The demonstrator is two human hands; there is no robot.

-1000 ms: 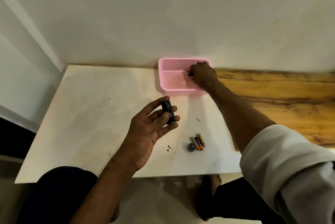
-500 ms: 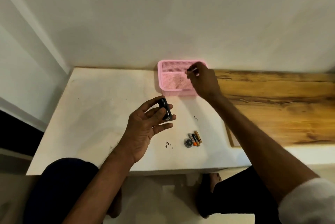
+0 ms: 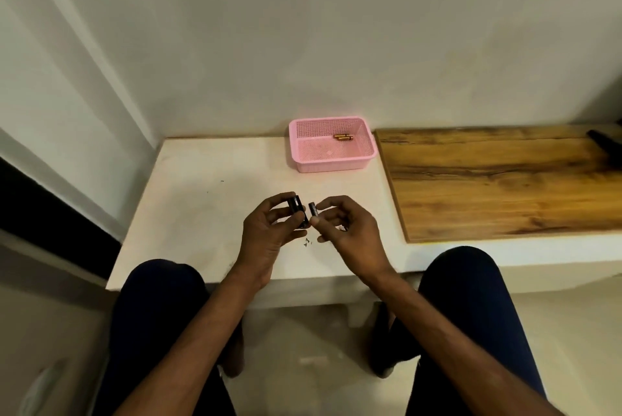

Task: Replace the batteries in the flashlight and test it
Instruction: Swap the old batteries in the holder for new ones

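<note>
The left hand [image 3: 266,234] is closed around a short black part [image 3: 298,212], most likely the flashlight's battery holder, held up above the worktop [image 3: 208,213]. Just to the right of that grip, close beside it though contact cannot be judged, the right hand [image 3: 346,230] pinches a small dark battery [image 3: 313,208] between thumb and fingertips, its end pointing toward the holder.

Beyond both grips, against the wall, a pink basket [image 3: 331,164] holds two copper-topped batteries [image 3: 343,137]. The view is too small and dim to tell whether any cell already sits in the holder.

By this reading the flashlight is open and loading is under way. What is left seems to be seating this battery and any others, closing the flashlight up and switching it on. No other part of the flashlight can be made out.
</note>
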